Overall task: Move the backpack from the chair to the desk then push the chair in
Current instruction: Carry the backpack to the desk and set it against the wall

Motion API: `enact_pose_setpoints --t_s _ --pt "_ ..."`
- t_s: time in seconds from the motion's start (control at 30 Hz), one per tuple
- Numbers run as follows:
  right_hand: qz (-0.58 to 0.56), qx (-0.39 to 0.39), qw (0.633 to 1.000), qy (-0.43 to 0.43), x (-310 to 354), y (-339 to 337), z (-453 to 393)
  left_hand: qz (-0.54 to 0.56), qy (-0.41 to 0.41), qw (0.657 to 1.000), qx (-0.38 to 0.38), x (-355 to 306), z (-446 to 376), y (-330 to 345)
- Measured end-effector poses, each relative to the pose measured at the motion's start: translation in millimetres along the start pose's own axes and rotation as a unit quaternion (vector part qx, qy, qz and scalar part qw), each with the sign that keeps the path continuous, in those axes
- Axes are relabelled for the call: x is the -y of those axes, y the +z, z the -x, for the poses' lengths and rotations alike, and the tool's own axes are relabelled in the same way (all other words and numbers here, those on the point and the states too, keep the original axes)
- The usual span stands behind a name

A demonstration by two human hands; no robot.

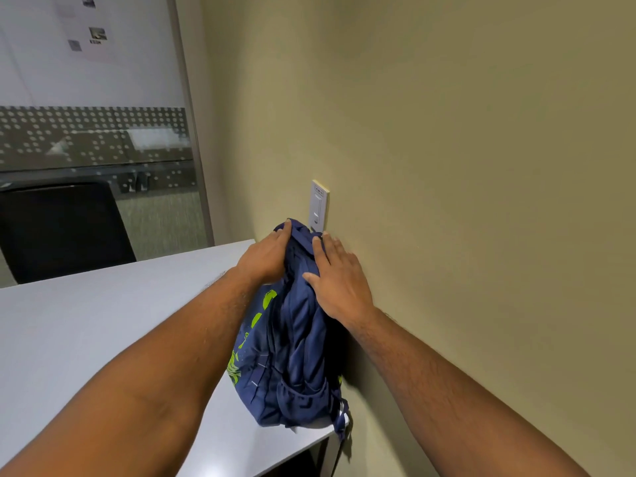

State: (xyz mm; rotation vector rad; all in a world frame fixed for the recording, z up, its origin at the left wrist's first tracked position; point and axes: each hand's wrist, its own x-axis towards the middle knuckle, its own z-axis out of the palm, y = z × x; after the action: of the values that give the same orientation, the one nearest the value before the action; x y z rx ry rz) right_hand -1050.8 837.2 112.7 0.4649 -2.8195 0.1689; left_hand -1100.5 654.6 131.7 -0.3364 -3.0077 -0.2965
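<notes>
A navy blue backpack (292, 352) with lime-green markings stands on the right end of the grey desk (103, 325), leaning against the beige wall. My left hand (266, 258) is on the top left of the bag, fingers curled over its upper edge. My right hand (339, 282) lies flat on the top right side of the bag, fingers spread, pressing the fabric. A strap of the bag hangs over the desk's front right corner. The chair it came from is out of view.
A black chair back (65, 228) stands behind the far side of the desk at the left. A white wall switch plate (319, 206) sits just above the bag. A glass partition (93, 108) with a dotted band runs behind the desk.
</notes>
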Motion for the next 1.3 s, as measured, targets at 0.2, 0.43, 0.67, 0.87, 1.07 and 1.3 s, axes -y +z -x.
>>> enact_pose_setpoints --t_s 0.2,0.43,0.67,0.87,1.07,1.3 --pt "0.045 0.012 0.998 0.039 11 -4 21 -0.011 -0.001 1.0 0.002 17 37 4" --pt "0.043 0.018 0.995 0.084 23 -10 72 -0.009 0.009 0.999 -0.043 16 95 18" --pt "0.058 0.017 0.991 0.119 25 -10 148 0.025 0.035 0.996 -0.079 -14 164 49" --pt "0.054 0.019 0.988 0.142 34 -22 213 0.035 0.051 0.995 -0.078 -47 219 57" --pt "0.06 0.016 0.986 0.157 44 -47 284 0.017 0.06 0.995 -0.077 -84 283 55" --pt "0.05 -0.003 0.984 0.171 62 -88 399 0.03 0.072 0.993 -0.085 -142 387 45"
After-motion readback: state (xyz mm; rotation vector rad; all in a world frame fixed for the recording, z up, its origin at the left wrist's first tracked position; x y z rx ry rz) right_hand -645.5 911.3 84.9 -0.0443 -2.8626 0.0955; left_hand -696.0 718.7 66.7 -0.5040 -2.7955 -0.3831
